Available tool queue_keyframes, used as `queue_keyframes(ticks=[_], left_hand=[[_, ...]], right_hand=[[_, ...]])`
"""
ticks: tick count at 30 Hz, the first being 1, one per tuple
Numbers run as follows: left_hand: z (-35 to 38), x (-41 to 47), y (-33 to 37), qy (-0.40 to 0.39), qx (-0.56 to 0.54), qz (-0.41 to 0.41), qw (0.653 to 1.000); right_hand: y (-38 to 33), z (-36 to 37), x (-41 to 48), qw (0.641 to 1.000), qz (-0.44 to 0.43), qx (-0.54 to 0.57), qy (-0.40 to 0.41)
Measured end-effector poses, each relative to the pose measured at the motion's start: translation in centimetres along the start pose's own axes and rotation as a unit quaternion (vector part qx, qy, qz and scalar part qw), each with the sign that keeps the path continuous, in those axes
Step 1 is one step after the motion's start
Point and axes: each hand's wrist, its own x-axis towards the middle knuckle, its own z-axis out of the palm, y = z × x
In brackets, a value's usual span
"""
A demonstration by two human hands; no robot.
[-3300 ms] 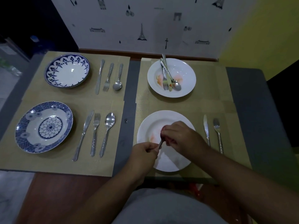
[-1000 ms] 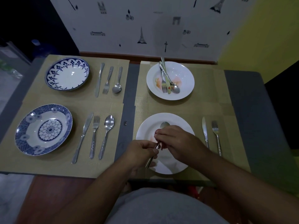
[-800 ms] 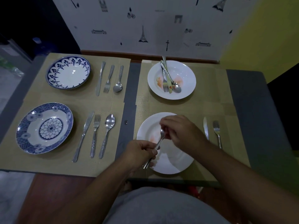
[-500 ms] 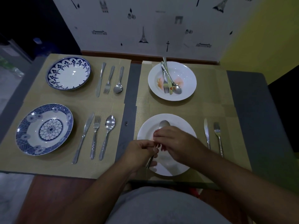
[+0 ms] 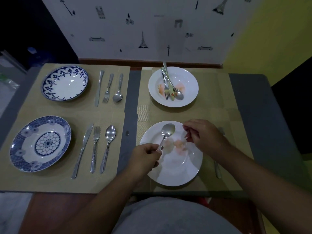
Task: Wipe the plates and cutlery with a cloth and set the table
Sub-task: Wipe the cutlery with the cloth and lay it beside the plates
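The fingers [image 5: 152, 150] of your left hand [image 5: 145, 156] are curled tight round the lower end of the spoon [image 5: 166, 134], clamped on its handle. From that fist the spoon runs away from you and a little to the right. Its bowl faces up, well clear of the fingers, over the far left part of the near white plate [image 5: 175, 176]. Whether the bowl touches the plate cannot be told.

Your right hand [image 5: 204, 137] sits just right of the spoon bowl and apart from it, with bare plate showing between them. Its fingers are bent inward with the tips bunched together. A trace of something reddish shows at the tips, but the light is too dim to tell whether they pinch anything.

Pink smears [image 5: 179, 144] lie on the plate between your two hands. Right of the plate, a cutlery handle [image 5: 217, 169] shows from under your right forearm.

Farther off, the far white plate [image 5: 190, 76] is also smeared pink and holds a heap of cutlery [image 5: 168, 86].

On the left, the near blue plate [image 5: 20, 146] and the far blue plate [image 5: 49, 88] each have a knife, fork and spoon in a row to their right, the near set [image 5: 95, 146] and the far set [image 5: 108, 88]. Everything rests on tan mats [image 5: 109, 115], with a strip of grey tabletop [image 5: 131, 98] between the left and right mats.
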Motion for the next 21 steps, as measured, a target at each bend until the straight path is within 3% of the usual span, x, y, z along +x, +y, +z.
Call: queue_keyframes(ticks=[6, 11, 21], left_hand=[[3.1, 0.1, 0.4, 0.032, 0.095, 0.037, 0.994], [6.9, 0.1, 1.0, -0.009, 0.079, -0.006, 0.997], [18.7, 0.9, 3.5, -0.094, 0.064, 0.015, 0.993]], right_hand=[[-0.1, -0.8, -2.5, 0.998, 0.013, 0.056, -0.007], [0.4, -2.3, -4.9, 0.997, 0.054, 0.049, 0.027], [7.3, -6.7, -11.7, 0.984, 0.148, 0.021, 0.097]])
